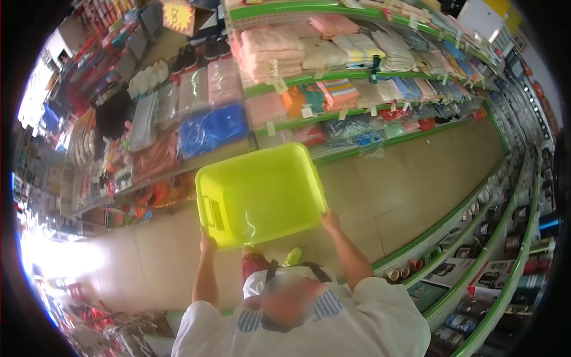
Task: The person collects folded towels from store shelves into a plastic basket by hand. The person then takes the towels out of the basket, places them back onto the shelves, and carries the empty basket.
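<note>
A rectangular yellow-green plastic tub (267, 193) is held out in front of my body, its open side facing up toward me. My left hand (207, 241) is closed on its near left corner, below a slotted handle in the left wall. On the opposite side, my right hand (330, 221) grips the near right edge. The tub's smooth inside shows, with a streak of glare near the bottom. It is slightly tilted, its far right corner close to the shelf front. The fingertips under the rim are partly hidden.
Green-edged shelves with folded towels (270, 50) stand ahead. A display to the left holds a blue packaged item (214, 130) and slippers (148, 77). Curved shelves (476, 285) with cups and boxes run along the right. Tiled floor (380, 184) lies between them.
</note>
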A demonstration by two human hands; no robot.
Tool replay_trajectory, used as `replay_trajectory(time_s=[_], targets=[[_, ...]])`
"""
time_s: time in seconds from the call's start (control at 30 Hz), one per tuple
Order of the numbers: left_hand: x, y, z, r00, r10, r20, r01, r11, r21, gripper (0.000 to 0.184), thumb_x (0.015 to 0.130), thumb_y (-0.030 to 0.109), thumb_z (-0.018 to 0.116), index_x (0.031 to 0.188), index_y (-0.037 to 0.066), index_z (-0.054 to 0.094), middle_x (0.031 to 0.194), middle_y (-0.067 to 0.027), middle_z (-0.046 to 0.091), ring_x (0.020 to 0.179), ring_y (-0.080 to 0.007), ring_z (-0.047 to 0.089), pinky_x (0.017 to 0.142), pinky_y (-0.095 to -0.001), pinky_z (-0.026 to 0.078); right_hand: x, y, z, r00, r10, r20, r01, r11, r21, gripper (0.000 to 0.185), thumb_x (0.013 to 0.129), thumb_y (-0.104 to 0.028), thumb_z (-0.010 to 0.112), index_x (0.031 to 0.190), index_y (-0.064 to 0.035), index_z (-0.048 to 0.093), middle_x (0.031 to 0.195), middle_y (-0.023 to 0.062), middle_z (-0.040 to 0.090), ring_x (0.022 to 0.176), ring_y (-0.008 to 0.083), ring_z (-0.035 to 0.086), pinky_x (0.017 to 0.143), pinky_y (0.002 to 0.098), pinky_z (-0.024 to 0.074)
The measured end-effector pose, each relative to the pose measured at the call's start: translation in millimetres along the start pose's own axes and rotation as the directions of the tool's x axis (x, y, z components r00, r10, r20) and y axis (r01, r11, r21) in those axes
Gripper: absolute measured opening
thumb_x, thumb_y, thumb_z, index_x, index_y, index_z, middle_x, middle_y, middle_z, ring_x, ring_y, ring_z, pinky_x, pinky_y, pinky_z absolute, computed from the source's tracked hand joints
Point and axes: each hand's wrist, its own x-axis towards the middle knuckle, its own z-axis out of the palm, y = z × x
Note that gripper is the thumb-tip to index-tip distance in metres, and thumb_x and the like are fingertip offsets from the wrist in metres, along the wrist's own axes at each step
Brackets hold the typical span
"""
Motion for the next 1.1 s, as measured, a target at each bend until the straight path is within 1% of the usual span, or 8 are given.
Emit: replay_trajectory(time_s=[0.1,0.17,0.3,0.47,0.6,0.8,1.03,1.1], targets=[[13,5,-3,0.989,0.144,0.026,-0.146,0.981,0.128,0.091,0.086,0.012,0.059,0.151,0.017,-0.004,0.098,-0.0235,0.066,0.085,-0.0377,0.065,0.071,-0.0457,0.052,16,15,-4,0.996,0.008,-0.090,-0.008,1.000,0.003,0.039,0.088,-0.023,0.061,0.114,0.0030,0.050,0.104,0.0238,0.064,0.096,0.0389,0.064,0.083,0.0449,0.0516],[8,35,-9,0.997,-0.042,0.057,0.047,0.994,-0.101,0.093,0.086,0.012,0.059,0.150,0.015,-0.007,0.098,-0.0241,0.066,0.086,-0.0388,0.065,0.072,-0.0465,0.052,23,35,-6,0.987,0.053,-0.155,-0.051,0.999,0.012,0.039,0.087,-0.024,0.063,0.113,0.0032,0.051,0.104,0.0237,0.064,0.096,0.0386,0.064,0.082,0.0452,0.0518],[-12,110,4,0.998,-0.015,0.064,0.019,0.997,-0.070,0.094,0.087,0.016,0.059,0.149,0.014,-0.012,0.094,-0.0278,0.065,0.086,-0.0389,0.066,0.072,-0.0460,0.052,34,63,-53,0.955,0.173,-0.242,-0.145,0.981,0.130,0.041,0.085,-0.024,0.065,0.111,0.0036,0.052,0.104,0.0233,0.064,0.095,0.0382,0.064,0.081,0.0449,0.0521],[-28,191,35,0.962,0.253,0.102,-0.237,0.961,-0.141,0.094,0.088,0.016,0.059,0.149,0.014,-0.013,0.098,-0.0320,0.063,0.091,-0.0436,0.064,0.076,-0.0479,0.052,79,148,-85,0.842,0.318,-0.435,-0.179,0.927,0.331,0.041,0.084,-0.022,0.067,0.111,0.0044,0.052,0.098,0.0219,0.065,0.086,0.0344,0.066,0.077,0.0418,0.0524],[-52,278,48,0.964,0.205,0.172,-0.141,0.936,-0.323,0.092,0.090,0.017,0.056,0.149,0.015,-0.015,0.102,-0.0338,0.061,0.092,-0.0433,0.064,0.076,-0.0481,0.052,71,186,-94,0.907,0.254,-0.337,-0.033,0.840,0.542,0.045,0.087,-0.025,0.065,0.116,0.0046,0.048,0.086,0.0169,0.063,0.074,0.0249,0.064,0.064,0.0365,0.0522],[-80,385,69,0.917,0.255,0.307,-0.098,0.889,-0.447,0.097,0.090,0.020,0.056,0.146,0.013,-0.023,0.103,-0.0345,0.061,0.093,-0.0433,0.064,0.078,-0.0478,0.051,14,80,-87,0.944,0.248,0.219,-0.293,0.322,0.900,0.046,0.095,-0.034,0.054,0.125,-0.0008,0.041,0.102,0.0181,0.061,0.079,0.0261,0.066,0.072,0.0388,0.0586],[-48,445,131,0.839,0.482,0.252,-0.357,0.838,-0.413,0.097,0.088,0.027,0.060,0.147,0.002,-0.012,0.114,-0.0314,0.058,0.101,-0.0391,0.061,0.086,-0.0438,0.048,43,53,-99,0.962,0.270,-0.045,-0.095,0.486,0.869,0.033,0.097,-0.025,0.051,0.120,-0.0030,0.043,0.093,0.0132,0.062,0.069,0.0217,0.066,0.057,0.0360,0.0578],[-18,442,134,0.837,0.530,0.138,-0.510,0.846,-0.158,0.092,0.085,0.035,0.062,0.145,-0.008,0.008,0.121,-0.0281,0.053,0.101,-0.0352,0.060,0.089,-0.0435,0.047,48,56,-115,0.964,0.263,0.048,-0.185,0.527,0.830,0.033,0.096,-0.025,0.052,0.119,-0.0026,0.046,0.093,0.0143,0.062,0.068,0.0227,0.065,0.056,0.0358,0.0580]])
